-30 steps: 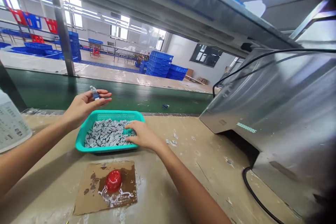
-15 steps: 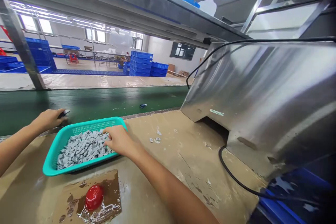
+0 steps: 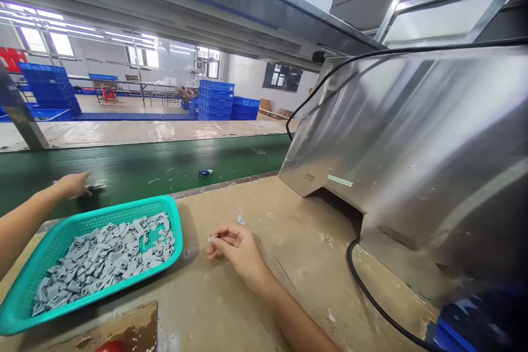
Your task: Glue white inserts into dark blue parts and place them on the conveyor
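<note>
A green basket full of small grey plastic parts stands at the left of the tan table. Over the table, to the right of the basket, my right hand pinches a small grey part between thumb and fingertips. One more grey piece lies just beyond that hand. My left hand reaches over the green belt, behind the basket. Its fingers are stretched out, beside a blurred dark object. A small dark blue item lies on the belt.
A large metal housing with a dark opening stands on the right, with a black cable beside it. A red object sits on a brown board at the lower left. A metal shelf hangs overhead.
My right hand has left the basket and moved right over the table, now pinching a part. My left hand has opened, parting from the dark object. The view has shifted, and the basket appears lower left.
</note>
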Motion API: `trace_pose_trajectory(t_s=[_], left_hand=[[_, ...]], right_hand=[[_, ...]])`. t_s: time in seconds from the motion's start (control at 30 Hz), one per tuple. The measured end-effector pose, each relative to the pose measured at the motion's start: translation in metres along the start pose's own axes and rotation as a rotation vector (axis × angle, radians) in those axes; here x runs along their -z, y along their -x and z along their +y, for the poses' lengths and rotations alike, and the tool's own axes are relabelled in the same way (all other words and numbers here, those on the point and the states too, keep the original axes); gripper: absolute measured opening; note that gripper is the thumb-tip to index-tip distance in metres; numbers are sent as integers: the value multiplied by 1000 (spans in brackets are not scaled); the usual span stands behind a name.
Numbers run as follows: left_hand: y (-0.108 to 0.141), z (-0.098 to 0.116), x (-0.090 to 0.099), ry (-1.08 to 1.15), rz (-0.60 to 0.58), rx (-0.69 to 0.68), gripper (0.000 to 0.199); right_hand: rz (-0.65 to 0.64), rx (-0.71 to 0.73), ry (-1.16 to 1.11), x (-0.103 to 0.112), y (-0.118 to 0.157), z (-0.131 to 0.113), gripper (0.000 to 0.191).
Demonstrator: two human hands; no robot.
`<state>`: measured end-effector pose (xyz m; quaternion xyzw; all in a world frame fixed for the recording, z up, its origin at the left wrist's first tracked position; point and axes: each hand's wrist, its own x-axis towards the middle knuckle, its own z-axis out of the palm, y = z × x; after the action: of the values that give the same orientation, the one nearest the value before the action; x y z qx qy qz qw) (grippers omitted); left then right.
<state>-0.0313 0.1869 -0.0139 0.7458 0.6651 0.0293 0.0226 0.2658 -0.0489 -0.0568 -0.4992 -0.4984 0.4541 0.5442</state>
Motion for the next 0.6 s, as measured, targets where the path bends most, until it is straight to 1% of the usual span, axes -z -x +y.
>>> trace_pose_trajectory(t_s=[0.07, 0.1, 0.17, 0.23, 0.3, 0.33, 0.37, 0.4, 0.43, 0.47, 0.53, 0.6], left_hand=[[-7, 23, 9, -6, -7, -19, 72], [-13, 41, 13, -7, -11, -52, 79], [-27, 87, 17, 9, -43, -198, 82], [-40, 140, 15, 25, -94, -380, 74], [-47, 187, 7, 30, -162, -535, 55], [-47, 205, 1, 29, -196, -583, 45], [-46, 219, -4, 25, -224, -609, 35], [-43, 228, -9, 23, -240, -618, 30], [-40, 231, -13, 25, -247, -615, 27], [-36, 230, -16, 33, -242, -604, 25], [-30, 217, -18, 75, -211, -572, 23], [-23, 195, -14, 153, -160, -537, 21]], right_hand=[[18, -37, -31, 6, -1, 4, 14], [21, -47, -38, 8, -2, 5, 14], [44, -54, -49, 9, -3, 5, 14], [100, -51, -66, 11, -3, 5, 14], [149, -44, -96, 13, -2, 6, 16], [159, -43, -112, 14, -2, 6, 18], [157, -45, -126, 14, -3, 6, 21], [150, -50, -136, 14, -3, 6, 22], [139, -55, -141, 14, -3, 5, 24], [128, -62, -144, 14, -3, 4, 25], [112, -71, -142, 13, -3, 2, 26], [96, -77, -139, 13, -2, 0, 27]])
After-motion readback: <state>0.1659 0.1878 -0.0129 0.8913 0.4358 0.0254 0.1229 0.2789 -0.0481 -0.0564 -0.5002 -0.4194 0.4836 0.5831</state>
